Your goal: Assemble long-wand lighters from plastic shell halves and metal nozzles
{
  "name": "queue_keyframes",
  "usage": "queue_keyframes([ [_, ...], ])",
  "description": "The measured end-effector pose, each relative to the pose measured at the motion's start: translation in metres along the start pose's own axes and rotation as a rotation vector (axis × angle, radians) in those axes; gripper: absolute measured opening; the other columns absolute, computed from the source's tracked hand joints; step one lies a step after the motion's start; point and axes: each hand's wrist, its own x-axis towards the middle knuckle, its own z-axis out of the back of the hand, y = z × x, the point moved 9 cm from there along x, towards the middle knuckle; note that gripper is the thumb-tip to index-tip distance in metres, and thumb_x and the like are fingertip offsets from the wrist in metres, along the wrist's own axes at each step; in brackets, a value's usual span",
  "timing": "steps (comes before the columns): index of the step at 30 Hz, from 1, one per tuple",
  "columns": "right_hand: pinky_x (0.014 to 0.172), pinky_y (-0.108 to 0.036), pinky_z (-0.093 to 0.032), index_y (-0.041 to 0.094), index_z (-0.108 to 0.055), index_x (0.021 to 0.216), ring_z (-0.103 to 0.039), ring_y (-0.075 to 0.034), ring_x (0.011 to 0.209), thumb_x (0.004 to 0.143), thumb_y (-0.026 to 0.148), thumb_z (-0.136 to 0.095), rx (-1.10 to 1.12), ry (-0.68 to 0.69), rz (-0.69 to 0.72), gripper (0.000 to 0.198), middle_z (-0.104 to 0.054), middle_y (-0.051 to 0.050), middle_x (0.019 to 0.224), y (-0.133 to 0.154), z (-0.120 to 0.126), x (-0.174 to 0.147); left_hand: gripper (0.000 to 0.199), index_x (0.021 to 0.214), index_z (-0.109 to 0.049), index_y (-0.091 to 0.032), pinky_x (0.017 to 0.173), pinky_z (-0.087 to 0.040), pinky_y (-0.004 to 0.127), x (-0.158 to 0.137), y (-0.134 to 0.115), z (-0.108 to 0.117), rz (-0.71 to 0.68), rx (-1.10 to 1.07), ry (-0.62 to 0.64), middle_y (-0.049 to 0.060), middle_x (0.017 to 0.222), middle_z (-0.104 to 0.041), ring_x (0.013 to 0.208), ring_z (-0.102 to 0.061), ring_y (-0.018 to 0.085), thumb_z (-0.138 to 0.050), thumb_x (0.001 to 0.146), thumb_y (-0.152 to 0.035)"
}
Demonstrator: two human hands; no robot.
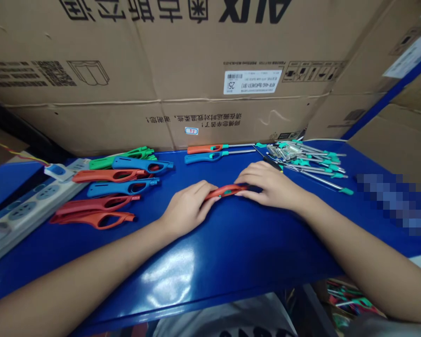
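Note:
Over the middle of the blue table, a red lighter handle (225, 191) with a green trigger is held between my two hands. My left hand (184, 208) is closed, with its thumb and fingers pinching the left end. On the other end, the fingers and thumb of my right hand (270, 185) are closed; something dark shows beneath its palm, too shadowed to make out. Just beyond my right hand lies a screwdriver (272, 163) with a black handle. Behind my hands, an orange lighter (204, 149) and a blue lighter (203, 158) with metal tubes lie side by side.
Several red, blue and green lighter handles (114, 176) lie at left, beside a white power strip (30, 206). Metal lighter tubes (315, 164) with green triggers are heaped at right. A large cardboard box (196, 56) walls off the back. Below the table's front edge, a box holds lighter parts (351, 297).

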Motion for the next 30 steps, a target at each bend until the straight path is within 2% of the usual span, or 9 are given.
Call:
queue_keyframes([
  [3,0.098,-0.046,-0.043,0.02,-0.065,0.124,-0.061,-0.03,0.111,0.093,0.044,-0.064,-0.151,0.088,-0.15,0.039,-0.069,-0.012,0.12,-0.034,0.007,-0.012,0.022,0.111,-0.062,-0.018,0.078,-0.053,0.032,0.003,0.014,0.007,0.07,0.046,-0.03,0.006,0.102,-0.07,0.092,-0.068,0.022,-0.049,0.103,-0.033],
  [6,0.097,-0.05,-0.043,0.019,-0.064,0.126,-0.059,-0.035,0.116,0.09,0.042,-0.066,-0.269,0.089,-0.292,0.043,-0.068,-0.014,0.123,-0.067,0.021,-0.025,0.021,0.11,-0.063,-0.018,0.078,-0.053,0.032,0.004,0.02,0.011,0.086,0.059,-0.051,0.006,0.101,-0.07,0.092,-0.068,0.022,-0.05,0.102,-0.033],
  [9,0.093,-0.048,-0.046,0.019,-0.069,0.114,-0.063,-0.033,0.108,0.092,0.037,-0.062,-0.27,0.077,-0.316,0.029,-0.072,-0.012,0.114,-0.083,0.028,-0.03,0.021,0.109,-0.062,-0.018,0.077,-0.052,0.032,0.004,0.023,0.011,0.092,0.059,-0.052,0.005,0.1,-0.07,0.091,-0.068,0.022,-0.05,0.102,-0.033],
  [13,0.094,-0.045,-0.045,0.021,-0.074,0.098,-0.065,-0.026,0.099,0.097,0.035,-0.059,-0.105,0.046,-0.203,0.021,-0.076,-0.007,0.102,-0.076,0.026,-0.026,0.022,0.11,-0.062,-0.018,0.076,-0.052,0.032,0.004,0.022,0.012,0.075,0.056,-0.066,0.006,0.1,-0.069,0.09,-0.068,0.022,-0.049,0.102,-0.034],
  [19,0.09,-0.042,-0.045,0.02,-0.075,0.103,-0.064,-0.023,0.095,0.097,0.036,-0.061,0.025,0.062,-0.102,0.022,-0.077,-0.007,0.099,-0.046,0.011,-0.015,0.02,0.11,-0.062,-0.018,0.078,-0.053,0.032,0.004,0.014,0.011,0.022,0.027,-0.068,0.006,0.099,-0.069,0.091,-0.067,0.022,-0.05,0.102,-0.033],
  [24,0.087,-0.04,-0.044,0.016,-0.074,0.105,-0.063,-0.023,0.093,0.1,0.031,-0.055,0.031,0.075,-0.027,0.025,-0.075,-0.01,0.098,-0.018,-0.002,-0.007,0.019,0.11,-0.063,-0.017,0.079,-0.053,0.032,0.003,0.007,0.01,-0.047,0.003,-0.074,0.007,0.099,-0.07,0.09,-0.066,0.021,-0.053,0.101,-0.03],
  [30,0.088,-0.04,-0.046,0.016,-0.073,0.109,-0.063,-0.022,0.095,0.1,0.032,-0.055,0.094,0.076,-0.017,0.025,-0.074,-0.01,0.1,-0.018,-0.005,-0.007,0.02,0.112,-0.063,-0.016,0.081,-0.053,0.032,0.003,0.008,0.009,-0.04,-0.044,-0.067,0.008,0.101,-0.07,0.091,-0.066,0.021,-0.054,0.101,-0.029],
])
